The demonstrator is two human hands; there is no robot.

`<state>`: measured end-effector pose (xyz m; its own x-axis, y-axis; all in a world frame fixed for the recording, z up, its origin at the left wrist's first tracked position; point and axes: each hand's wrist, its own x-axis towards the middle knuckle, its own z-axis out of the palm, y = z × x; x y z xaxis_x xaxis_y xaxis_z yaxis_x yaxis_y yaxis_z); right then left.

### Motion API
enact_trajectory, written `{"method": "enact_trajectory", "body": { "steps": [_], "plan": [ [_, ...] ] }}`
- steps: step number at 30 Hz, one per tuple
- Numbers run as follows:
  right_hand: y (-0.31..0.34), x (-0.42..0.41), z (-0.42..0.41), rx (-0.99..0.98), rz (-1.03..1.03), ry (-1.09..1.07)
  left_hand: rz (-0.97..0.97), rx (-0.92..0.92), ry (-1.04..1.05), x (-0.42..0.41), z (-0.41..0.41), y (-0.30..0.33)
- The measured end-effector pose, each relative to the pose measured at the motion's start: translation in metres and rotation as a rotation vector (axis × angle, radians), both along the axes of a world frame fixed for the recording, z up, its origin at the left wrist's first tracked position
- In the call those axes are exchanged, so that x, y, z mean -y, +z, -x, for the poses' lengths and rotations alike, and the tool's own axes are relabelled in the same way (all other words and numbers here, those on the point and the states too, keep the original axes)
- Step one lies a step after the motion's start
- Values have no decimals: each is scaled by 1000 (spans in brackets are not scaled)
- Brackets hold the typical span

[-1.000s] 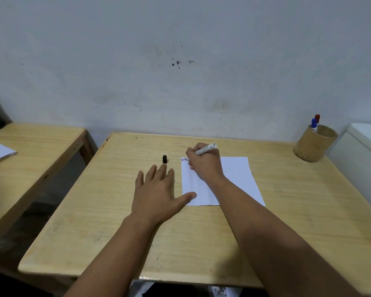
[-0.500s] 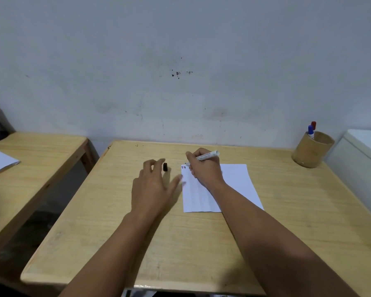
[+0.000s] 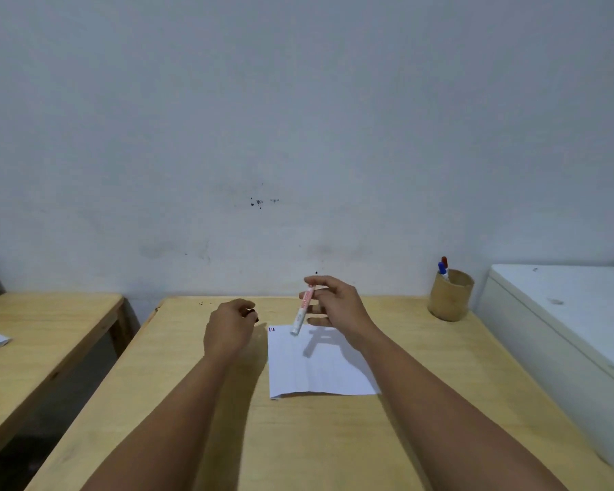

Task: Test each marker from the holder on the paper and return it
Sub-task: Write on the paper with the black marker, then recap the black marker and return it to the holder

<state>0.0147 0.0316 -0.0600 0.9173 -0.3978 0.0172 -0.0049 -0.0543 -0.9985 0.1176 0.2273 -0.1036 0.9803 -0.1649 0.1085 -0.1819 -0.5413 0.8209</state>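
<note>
The right hand [image 3: 337, 306] grips a white marker [image 3: 302, 311] above the paper [image 3: 319, 366], its corner already marked. The left hand [image 3: 229, 326] pinches the black cap [image 3: 253, 312]; capping and returning remain, with two markers [image 3: 443, 269] standing in the holder [image 3: 450, 295] at two o'clock

Left hand [image 3: 229, 326]: bare, no ring or glove.
Right hand [image 3: 337, 306]: bare, nothing worn on the fingers.
Wrists: no watch, no band.
Forearms: uncovered right down to the frame's bottom edge, no sleeve showing.
</note>
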Motion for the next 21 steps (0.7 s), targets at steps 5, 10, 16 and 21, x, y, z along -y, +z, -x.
{"method": "enact_trajectory", "body": {
  "steps": [5, 10, 16, 21],
  "plan": [
    [23, 9, 34, 103, 30, -40, 412, -113, -125, 21, 25, 67],
    [39, 9, 63, 120, 257, -38, 562, -140, -186, 44, 58, 113],
    [55, 18, 89, 142, 354, -85, 576, -119, -226, 66, 92, 134],
    [59, 27, 106, 135, 364, -129, 574, -101, -232, 80, 109, 138]
  ]
}}
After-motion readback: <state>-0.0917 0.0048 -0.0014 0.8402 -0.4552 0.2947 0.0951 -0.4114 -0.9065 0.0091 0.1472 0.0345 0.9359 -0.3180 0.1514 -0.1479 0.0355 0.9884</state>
